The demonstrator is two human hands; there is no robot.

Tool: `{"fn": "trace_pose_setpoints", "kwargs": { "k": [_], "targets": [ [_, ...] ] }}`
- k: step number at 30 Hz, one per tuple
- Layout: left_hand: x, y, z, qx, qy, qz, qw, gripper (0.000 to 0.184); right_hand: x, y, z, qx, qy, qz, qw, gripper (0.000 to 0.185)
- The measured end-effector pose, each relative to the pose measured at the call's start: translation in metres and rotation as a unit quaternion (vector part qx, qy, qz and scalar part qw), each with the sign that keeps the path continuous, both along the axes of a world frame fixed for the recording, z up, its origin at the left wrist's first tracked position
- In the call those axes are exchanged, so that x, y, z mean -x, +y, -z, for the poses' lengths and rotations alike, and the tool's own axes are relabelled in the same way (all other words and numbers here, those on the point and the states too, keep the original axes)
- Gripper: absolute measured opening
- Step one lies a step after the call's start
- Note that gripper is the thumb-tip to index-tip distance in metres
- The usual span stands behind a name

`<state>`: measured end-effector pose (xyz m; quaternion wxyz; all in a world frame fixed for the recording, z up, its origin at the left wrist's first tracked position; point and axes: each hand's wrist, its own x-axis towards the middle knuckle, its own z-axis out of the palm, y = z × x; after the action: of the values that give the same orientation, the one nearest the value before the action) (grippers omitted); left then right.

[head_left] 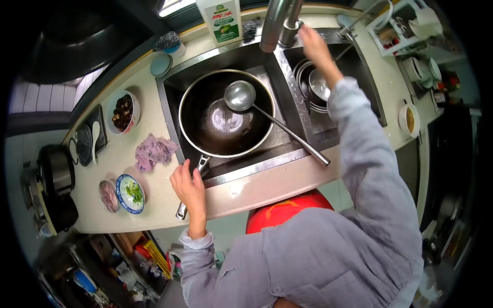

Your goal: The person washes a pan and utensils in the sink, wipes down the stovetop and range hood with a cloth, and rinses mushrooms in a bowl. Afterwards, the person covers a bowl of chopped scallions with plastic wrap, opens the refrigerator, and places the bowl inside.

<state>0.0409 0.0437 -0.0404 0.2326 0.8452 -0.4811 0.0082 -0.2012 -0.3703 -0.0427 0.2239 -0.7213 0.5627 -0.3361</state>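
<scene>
A dark wok (205, 108) with a honeycomb-patterned bottom sits in the left basin of the steel sink (169, 110). My left hand (189, 186) is closed around its long metal handle (181, 211), over the counter's front edge. A steel ladle (240, 96) rests with its bowl inside the wok and its handle across the sink's front rim. My right hand (316, 47) reaches over the right basin to the side of the faucet (277, 25), fingers stretched out beside its body. Whether the fingertips touch it is hard to see. Below that arm, metal bowls (303, 77) sit in the right basin.
Left of the sink are a purple cloth (155, 152), a bowl of dark pieces (134, 109), a blue-rimmed bowl with chopped greens (121, 191) and a small dish of meat (108, 196). A detergent bottle (222, 23) stands behind. A white bowl (409, 120) is at right.
</scene>
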Motion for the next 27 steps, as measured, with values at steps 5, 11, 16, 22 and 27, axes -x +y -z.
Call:
{"fn": "trace_pose_setpoints", "kwargs": {
  "k": [5, 11, 16, 22, 27],
  "targets": [
    [0.027, -0.061, -0.018, 0.031, 0.089, -0.035, 0.995, 0.022, -0.009, -0.113, 0.02, 0.041, 0.061, -0.07, 0.995, 0.031],
    [0.057, -0.174, -0.031, 0.096, 0.433, -0.022, 0.896, 0.021, 0.008, -0.108, -0.01, -0.144, 0.135, -0.117, 0.973, 0.026],
    [0.07, -0.241, -0.027, 0.133, 0.733, -0.027, 0.666, 0.015, 0.092, -0.065, 0.014, -0.098, 0.191, -0.169, 0.962, 0.029],
    [0.106, -0.198, 0.081, -0.026, 0.434, -0.025, 0.9, 0.026, 0.225, 0.067, 0.017, -0.241, 0.432, -0.146, 0.857, 0.035],
    [0.204, -0.167, 0.063, -0.198, 0.34, -0.031, 0.919, 0.064, 0.223, 0.094, 0.073, -0.424, 0.214, -0.091, 0.875, 0.053]
  ]
}}
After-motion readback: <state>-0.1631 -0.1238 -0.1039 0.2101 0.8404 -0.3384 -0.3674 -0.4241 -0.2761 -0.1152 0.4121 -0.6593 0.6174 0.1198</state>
